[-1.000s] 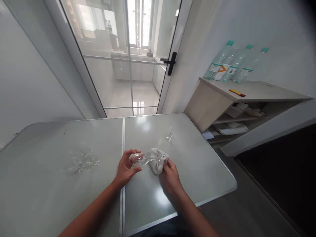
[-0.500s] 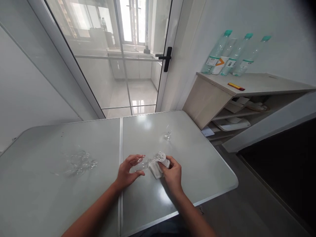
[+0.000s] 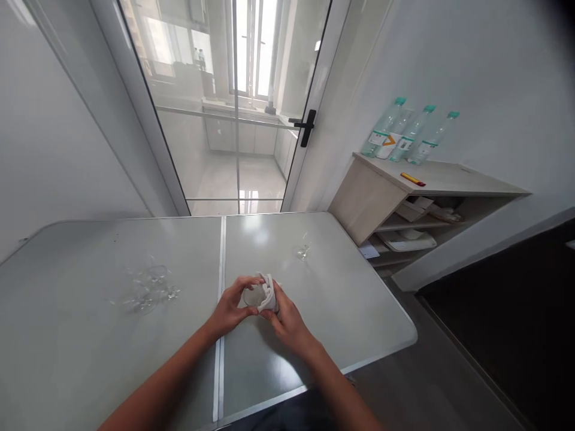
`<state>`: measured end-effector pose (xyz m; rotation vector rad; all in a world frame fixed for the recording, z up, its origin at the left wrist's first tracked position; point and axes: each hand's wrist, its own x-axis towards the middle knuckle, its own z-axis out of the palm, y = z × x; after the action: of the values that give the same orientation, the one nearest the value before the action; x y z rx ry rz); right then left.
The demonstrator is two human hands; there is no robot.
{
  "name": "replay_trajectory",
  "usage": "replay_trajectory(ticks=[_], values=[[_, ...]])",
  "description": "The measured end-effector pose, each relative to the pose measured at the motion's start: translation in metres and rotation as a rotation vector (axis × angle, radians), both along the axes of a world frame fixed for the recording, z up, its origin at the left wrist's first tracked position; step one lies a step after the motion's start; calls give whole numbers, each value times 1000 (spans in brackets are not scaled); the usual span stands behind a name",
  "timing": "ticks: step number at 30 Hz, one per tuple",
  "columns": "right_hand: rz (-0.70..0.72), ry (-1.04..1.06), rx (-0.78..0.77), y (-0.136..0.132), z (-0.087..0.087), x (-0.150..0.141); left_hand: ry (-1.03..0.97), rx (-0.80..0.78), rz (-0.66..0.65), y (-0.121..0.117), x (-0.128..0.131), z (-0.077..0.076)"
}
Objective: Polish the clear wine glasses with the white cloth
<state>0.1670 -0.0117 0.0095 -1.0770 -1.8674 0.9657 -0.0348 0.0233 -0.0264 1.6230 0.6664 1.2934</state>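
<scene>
My left hand (image 3: 228,310) is curled round a clear stemmed glass (image 3: 251,296) held just above the grey table (image 3: 135,347). My right hand (image 3: 286,322) presses a white cloth (image 3: 268,292) against the glass from the right, fingers closed on the cloth. The two hands nearly meet around the glass, and most of the glass is hidden by cloth and fingers.
Several clear glasses (image 3: 148,287) stand together on the table's left half. One more clear glass (image 3: 303,251) stands to the right of the middle seam. A low wooden shelf (image 3: 431,185) with three plastic bottles (image 3: 406,131) stands at the right. A glass door (image 3: 233,102) is behind the table.
My right hand has slid left with the cloth, from the far end of the glass up against my left hand. The cloth now covers most of the glass.
</scene>
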Motion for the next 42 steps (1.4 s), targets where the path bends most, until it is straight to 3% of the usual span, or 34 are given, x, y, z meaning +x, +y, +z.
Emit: replay_trajectory(ticks=[3,7,11,14,16,20,23,27,33,37,42], values=[[17,8,-49,1,9,-2,-71,-77,-75,-1,0,2],[37,-48,-44,3,21,1,-213,-136,-79,-2,2,2],[63,-368,-79,9,24,11,-239,-188,-94,-1,1,1],[38,-613,-20,10,23,16,-213,-207,-89,0,-1,0],[2,-542,46,8,24,20,-206,-206,-56,1,-3,-2],[-261,-31,191,-3,28,30,-174,-195,24,5,-10,-9],[-359,105,158,-11,28,36,-159,-219,66,10,-16,-13],[-211,-209,64,-20,26,31,-229,-249,138,15,-20,-12],[78,-747,53,-24,31,16,-110,-151,148,13,-14,-3],[152,-890,34,-23,22,10,-49,-47,106,10,-8,-1],[144,-966,-3,-28,7,6,46,24,58,6,-1,-1]])
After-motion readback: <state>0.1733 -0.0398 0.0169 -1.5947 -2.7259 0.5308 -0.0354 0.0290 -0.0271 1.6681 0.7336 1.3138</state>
